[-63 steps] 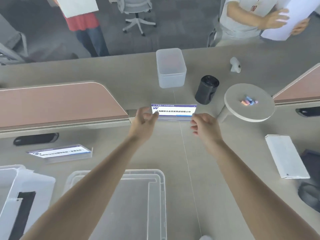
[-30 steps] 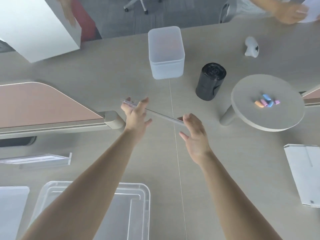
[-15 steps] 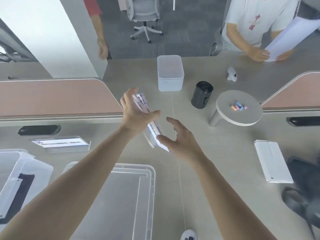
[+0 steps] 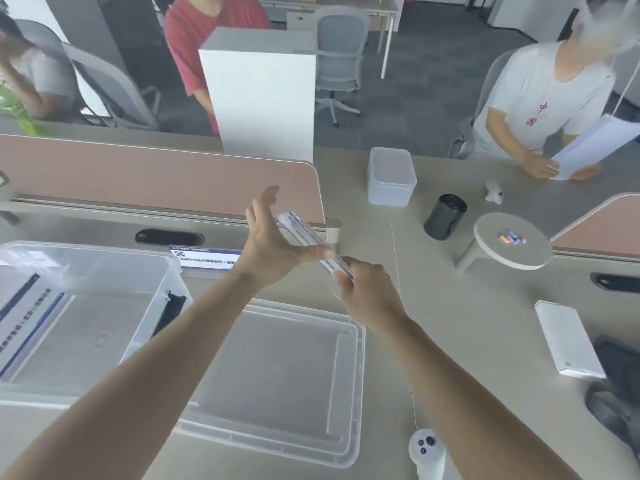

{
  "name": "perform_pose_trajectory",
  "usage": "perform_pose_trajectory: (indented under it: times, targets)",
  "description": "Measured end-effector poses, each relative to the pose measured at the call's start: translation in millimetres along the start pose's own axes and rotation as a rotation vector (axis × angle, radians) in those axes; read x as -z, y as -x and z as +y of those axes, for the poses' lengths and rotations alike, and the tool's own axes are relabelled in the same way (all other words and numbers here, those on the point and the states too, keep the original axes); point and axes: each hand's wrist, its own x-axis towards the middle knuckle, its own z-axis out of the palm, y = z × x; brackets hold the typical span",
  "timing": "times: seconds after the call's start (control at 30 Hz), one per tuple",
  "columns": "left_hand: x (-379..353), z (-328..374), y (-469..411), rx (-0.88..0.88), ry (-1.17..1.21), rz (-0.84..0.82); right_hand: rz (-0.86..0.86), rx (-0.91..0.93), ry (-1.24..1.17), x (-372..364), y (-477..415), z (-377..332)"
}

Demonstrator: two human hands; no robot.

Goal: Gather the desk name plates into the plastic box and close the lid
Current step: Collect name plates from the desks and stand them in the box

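Observation:
I hold a clear acrylic desk name plate (image 4: 304,237) in the air above the desk, seen nearly edge-on. My left hand (image 4: 273,247) grips its far part between thumb and fingers. My right hand (image 4: 367,289) pinches its near end. A second name plate (image 4: 204,259) with blue print stands on the desk behind my left forearm. The open clear plastic box (image 4: 152,306) sits at the left and holds another printed name plate (image 4: 24,317). Its clear lid (image 4: 287,375) lies flat on the desk under my arms.
A frosted tub (image 4: 391,178), a black cylinder (image 4: 445,216) and a round stand (image 4: 512,240) with coloured bits sit at the right. A white box (image 4: 568,344) and a white controller (image 4: 427,452) lie nearer. Pink dividers (image 4: 156,174) cross the desk. People sit beyond.
Both hands lifted the name plate off the desk by the divider, turned it edge-on and carried it leftward toward the box. The view swung left, so the box now shows more.

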Motion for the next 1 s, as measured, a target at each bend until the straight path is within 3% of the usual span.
perform_pose_trajectory:
  times: [0.13, 0.2, 0.33, 0.5, 0.63, 1.0]
  targets:
    - [84, -13, 37, -0.238, -0.441, 0.084, -0.094, 0.142, 0.288, -5, 7, -46]
    - [119, -23, 55, -0.325, -0.659, 0.028, -0.115, 0.245, 0.432, -12, 10, -74]
    - [169, -36, 91, -0.275, -0.954, -0.144, -0.176, 0.422, 0.586, -28, 17, -137]
    - [217, -63, 128, -0.087, -1.076, -0.138, -0.260, 0.590, 0.740, -61, 23, -212]
    - [260, -97, 153, 0.011, -1.010, -0.075, -0.259, 0.724, 0.799, -96, 13, -257]
    - [338, -159, 165, 0.370, -0.885, 0.158, -0.104, 1.191, 0.678, -220, -56, -349]
